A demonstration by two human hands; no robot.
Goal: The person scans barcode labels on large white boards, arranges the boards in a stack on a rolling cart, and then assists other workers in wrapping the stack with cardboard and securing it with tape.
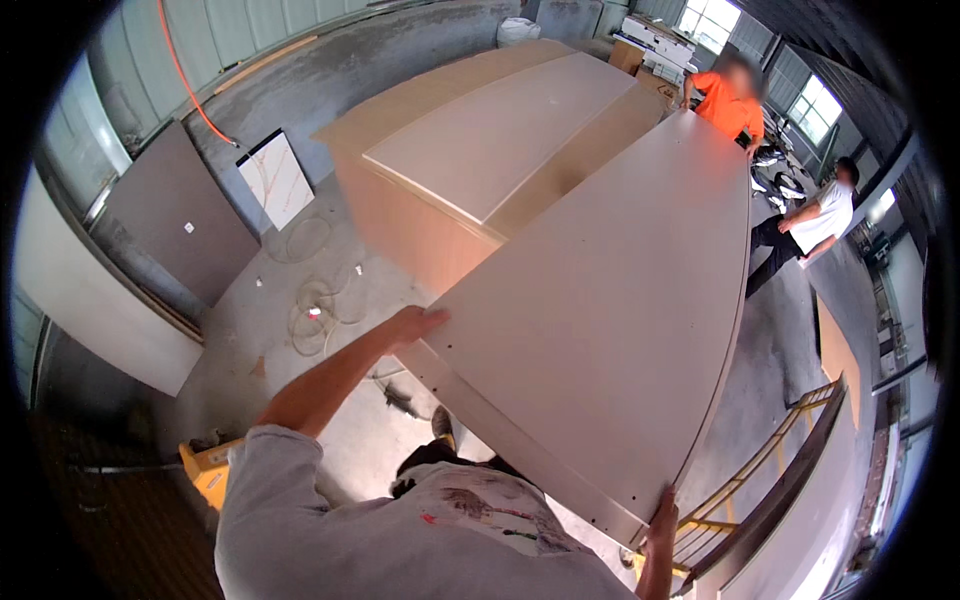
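Note:
A long, pale, cabinet-like panel with small dark holes near its edges stretches away from me, its near end turned down in a thick edge. My left hand grips its near left corner, thumb and fingers on the top and edge. At the near right corner my right hand is closed round the side, part of its fingers hidden beneath. At the far end a person in an orange shirt has both hands on the panel.
A large stack of boards stands left of the panel. Coiled hose lies on the floor. Grey boards lean against the left wall. A yellow rack with boards is at my right. Another person in white stands farther right.

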